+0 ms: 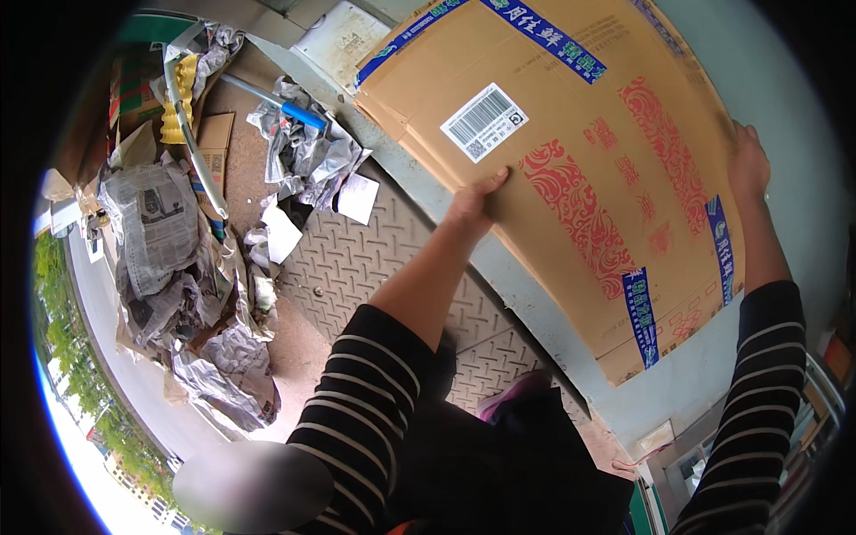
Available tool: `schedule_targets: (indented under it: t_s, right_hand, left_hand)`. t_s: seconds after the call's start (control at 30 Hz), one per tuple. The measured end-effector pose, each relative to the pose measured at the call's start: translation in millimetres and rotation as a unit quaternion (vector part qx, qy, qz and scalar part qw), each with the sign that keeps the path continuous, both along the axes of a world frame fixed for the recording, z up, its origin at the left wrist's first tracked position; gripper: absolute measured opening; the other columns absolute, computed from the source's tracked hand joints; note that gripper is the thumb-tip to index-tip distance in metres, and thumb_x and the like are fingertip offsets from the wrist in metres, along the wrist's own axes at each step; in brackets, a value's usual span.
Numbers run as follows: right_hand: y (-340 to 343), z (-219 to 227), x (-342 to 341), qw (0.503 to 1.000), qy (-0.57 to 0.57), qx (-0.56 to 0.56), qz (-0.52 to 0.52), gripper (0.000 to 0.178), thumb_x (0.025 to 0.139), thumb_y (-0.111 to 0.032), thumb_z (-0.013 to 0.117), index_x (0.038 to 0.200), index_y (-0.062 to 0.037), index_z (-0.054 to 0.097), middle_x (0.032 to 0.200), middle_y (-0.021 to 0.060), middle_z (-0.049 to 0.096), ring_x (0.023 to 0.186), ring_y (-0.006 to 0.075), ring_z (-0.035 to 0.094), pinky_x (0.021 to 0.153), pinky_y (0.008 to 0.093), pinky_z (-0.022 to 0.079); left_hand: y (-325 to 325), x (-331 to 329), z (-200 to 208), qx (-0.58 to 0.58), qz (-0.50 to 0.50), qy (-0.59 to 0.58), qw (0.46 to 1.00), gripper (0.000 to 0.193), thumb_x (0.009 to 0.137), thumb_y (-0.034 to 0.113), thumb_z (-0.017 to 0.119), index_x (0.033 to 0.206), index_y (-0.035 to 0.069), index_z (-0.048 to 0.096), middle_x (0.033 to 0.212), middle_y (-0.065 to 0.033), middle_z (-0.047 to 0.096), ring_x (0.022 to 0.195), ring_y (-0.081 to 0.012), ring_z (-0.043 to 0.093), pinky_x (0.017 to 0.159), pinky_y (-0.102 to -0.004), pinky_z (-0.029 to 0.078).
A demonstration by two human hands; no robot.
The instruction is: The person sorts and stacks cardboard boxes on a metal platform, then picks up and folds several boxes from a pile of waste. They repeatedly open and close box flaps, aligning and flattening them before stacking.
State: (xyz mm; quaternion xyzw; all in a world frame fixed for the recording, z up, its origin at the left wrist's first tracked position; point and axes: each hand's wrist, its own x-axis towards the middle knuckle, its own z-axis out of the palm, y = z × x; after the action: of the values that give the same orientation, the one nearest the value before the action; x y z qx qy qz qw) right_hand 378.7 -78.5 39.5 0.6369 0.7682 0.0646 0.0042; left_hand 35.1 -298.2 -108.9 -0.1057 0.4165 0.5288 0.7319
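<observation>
A large flattened cardboard box (499, 209), brown with red scroll patterns, blue tape strips and a white barcode label (484, 123), is held between my two hands. My left hand (480, 198) grips its near left edge, thumb on top and the other fingers hidden beneath. On the opposite edge, my right hand (749, 162) has hold of the cardboard, its fingers partly out of sight. Under the box lies a pale grey-green surface (642, 410), which the cardboard partly covers. Whether the box rests on that surface or is lifted off it, I cannot tell.
Crumpled newspaper (160, 232) and torn cardboard are heaped at the left. A blue-and-grey pole (299, 114) leans among more paper. Below my left arm is a diamond-pattern metal plate (357, 263) in the floor. A pink shoe (514, 394) shows near the grey-green surface's edge.
</observation>
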Motion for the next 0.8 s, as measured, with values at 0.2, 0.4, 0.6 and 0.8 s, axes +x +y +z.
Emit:
schedule_targets:
  t_s: [0.2, 0.4, 0.6, 0.8]
  right_hand:
    - [-23.6, -15.1, 11.3, 0.998, 0.015, 0.051, 0.043, 0.042, 0.078, -0.003, 0.049, 0.119, -0.0133, 0.054, 0.104, 0.0062, 0.053, 0.093, 0.0296, 0.055, 0.076, 0.0405, 0.05]
    - [-39.1, -30.3, -13.7, 0.992, -0.017, -0.121, -0.045, 0.069, 0.077, 0.004, 0.053, 0.139, -0.019, 0.034, 0.129, 0.0075, 0.041, 0.115, 0.0297, 0.041, 0.097, 0.0366, 0.04]
    - [-36.6, -44.0, -10.6, 0.979, 0.086, -0.119, -0.145, 0.099, 0.072, -0.002, 0.063, 0.146, -0.0319, 0.005, 0.15, 0.0092, 0.014, 0.134, 0.0329, 0.02, 0.11, 0.0399, 0.025]
    - [-19.4, 23.8, 34.2, 0.991, 0.076, -0.096, -0.059, 0.092, 0.072, -0.002, 0.064, 0.145, -0.0214, 0.013, 0.149, 0.0108, 0.017, 0.133, 0.0322, 0.023, 0.109, 0.0395, 0.026]
  left_hand:
    - [-34.9, 19.9, 1.6, -0.005, 0.03, 0.052, 0.998, 0.048, 0.077, 0.015, 0.073, 0.119, 0.007, 0.052, 0.117, -0.0067, 0.057, 0.111, -0.0224, 0.051, 0.097, -0.0396, 0.04]
    - [-55.2, 33.9, -14.3, -0.013, 0.049, 0.092, 0.994, 0.044, 0.08, 0.015, 0.07, 0.12, 0.009, 0.052, 0.117, -0.0051, 0.057, 0.11, -0.0204, 0.052, 0.096, -0.0367, 0.041]
    - [-53.4, 18.9, 23.5, -0.065, -0.021, 0.135, 0.988, 0.054, 0.079, 0.022, 0.072, 0.124, 0.011, 0.045, 0.117, -0.0046, 0.053, 0.112, -0.0195, 0.047, 0.09, -0.0342, 0.04]
    - [-119.5, -21.3, 75.4, -0.2, -0.075, 0.253, 0.944, 0.065, 0.084, 0.036, 0.064, 0.133, 0.002, 0.037, 0.116, -0.0104, 0.052, 0.115, -0.0204, 0.045, 0.097, -0.0394, 0.038]
